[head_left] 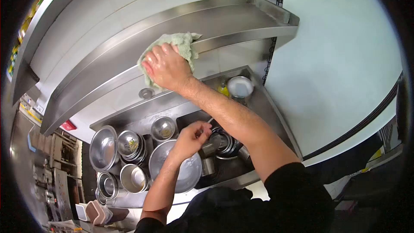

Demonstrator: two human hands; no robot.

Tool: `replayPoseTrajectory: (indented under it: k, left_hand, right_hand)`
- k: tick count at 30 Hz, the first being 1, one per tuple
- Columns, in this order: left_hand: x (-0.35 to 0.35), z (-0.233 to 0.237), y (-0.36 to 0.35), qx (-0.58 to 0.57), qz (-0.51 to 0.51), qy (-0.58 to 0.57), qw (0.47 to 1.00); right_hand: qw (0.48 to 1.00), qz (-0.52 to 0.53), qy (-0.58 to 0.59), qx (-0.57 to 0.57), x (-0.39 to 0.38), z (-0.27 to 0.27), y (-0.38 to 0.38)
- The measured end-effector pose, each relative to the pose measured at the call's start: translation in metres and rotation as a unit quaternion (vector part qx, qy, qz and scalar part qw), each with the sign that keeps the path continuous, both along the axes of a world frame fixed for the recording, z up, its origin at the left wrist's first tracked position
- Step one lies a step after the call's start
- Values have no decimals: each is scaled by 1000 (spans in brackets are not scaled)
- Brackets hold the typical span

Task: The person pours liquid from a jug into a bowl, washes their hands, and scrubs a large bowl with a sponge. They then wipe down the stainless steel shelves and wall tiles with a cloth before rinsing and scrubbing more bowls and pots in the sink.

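Observation:
A metal wall shelf (215, 21) runs across the upper middle. My right hand (167, 66) presses a pale green cloth (183, 43) against the shelf's front edge, its fingers bent over the cloth. Lower down, my left hand (194, 138) hovers over the sink area with curled fingers, between a large steel bowl (185, 172) and a pile of metal pots (222, 140). Whether its fingers hold anything is hidden.
Steel bowls (103, 148), stacked bowls (129, 143) and pots (133, 178) crowd the counter at lower left. A light pan (240, 87) lies at the sink's back corner. A large pale panel (336, 60) fills the right side.

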State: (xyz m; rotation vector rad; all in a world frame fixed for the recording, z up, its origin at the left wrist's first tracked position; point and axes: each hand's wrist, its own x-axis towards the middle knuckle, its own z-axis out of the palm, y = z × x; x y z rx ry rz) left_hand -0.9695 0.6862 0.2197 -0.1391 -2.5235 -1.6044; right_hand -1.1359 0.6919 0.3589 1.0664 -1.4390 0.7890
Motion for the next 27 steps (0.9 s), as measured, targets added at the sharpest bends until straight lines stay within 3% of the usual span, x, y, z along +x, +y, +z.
replayPoseTrajectory:
  k: [2, 4, 7, 8, 9, 10, 13, 15, 16, 17, 18, 19, 21, 22, 23, 27]
  left_hand:
    - [7, -6, 3, 0, -3, -61, 998]
    - [30, -13, -18, 37, 41, -81, 995]
    - [99, -46, -93, 61, 186, -124, 973]
    - [130, -60, -119, 86, 255, -119, 956]
    - [162, -81, -149, 101, 349, -146, 920]
    - [196, -106, -178, 84, 414, -99, 901]
    - [300, -159, -226, -31, 621, 50, 782]
    - [378, -203, -244, -16, 722, 71, 688]
    - [428, -249, -260, 0, 770, 50, 636]
    - [448, -261, -252, 18, 816, 27, 577]
    - [468, -278, -234, 124, 829, 32, 545]
    - [495, -318, -227, 115, 850, 57, 511]
    - [543, -376, -212, 195, 863, -71, 460]
    - [552, -369, -195, 282, 818, -98, 492]
    - [545, -378, -188, 296, 852, -74, 424]
    - [569, -407, -217, 401, 787, -175, 435]
  right_hand:
    - [998, 37, 42, 40, -20, -5, 19]
    - [991, 27, -79, 102, -47, 9, 91]
    - [934, -160, -229, 223, -103, 36, 190]
    - [905, -157, -297, 261, -111, 52, 216]
    - [869, -145, -343, 325, -121, 69, 231]
    - [828, -135, -383, 386, -138, 85, 239]
    - [785, -86, -373, 487, -206, 95, 233]
    - [762, -92, -461, 445, -237, 94, 216]
    - [748, -94, -502, 424, -258, 90, 208]
    - [770, -64, -488, 406, -321, 72, 206]
    - [790, -34, -473, 388, -371, 57, 201]
    - [789, -44, -484, 377, -373, 57, 203]
    - [789, -69, -485, 370, -334, 65, 202]
    - [788, -88, -492, 361, -317, 67, 221]
    - [786, -101, -494, 357, -299, 69, 224]
    - [777, -171, -506, 332, -211, 80, 261]
